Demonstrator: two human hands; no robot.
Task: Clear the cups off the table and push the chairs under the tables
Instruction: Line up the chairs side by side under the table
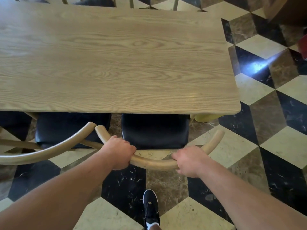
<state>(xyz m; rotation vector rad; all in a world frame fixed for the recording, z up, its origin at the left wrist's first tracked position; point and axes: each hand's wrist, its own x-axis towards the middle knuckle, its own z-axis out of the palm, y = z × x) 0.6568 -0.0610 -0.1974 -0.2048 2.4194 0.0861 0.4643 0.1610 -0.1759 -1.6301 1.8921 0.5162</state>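
Both hands, left hand (120,152) and right hand (189,161), are clamped on the curved back rail (154,163) of the near right chair (154,130), its seat partly under the table (116,55). No cups show. Next: a straight push, clear of the left chair (69,130).

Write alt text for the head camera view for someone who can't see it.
Both hands, left hand and right hand, grip the curved wooden back of a black-seated chair partly tucked under a bare wooden table. A second chair sits alongside on a checkered floor.
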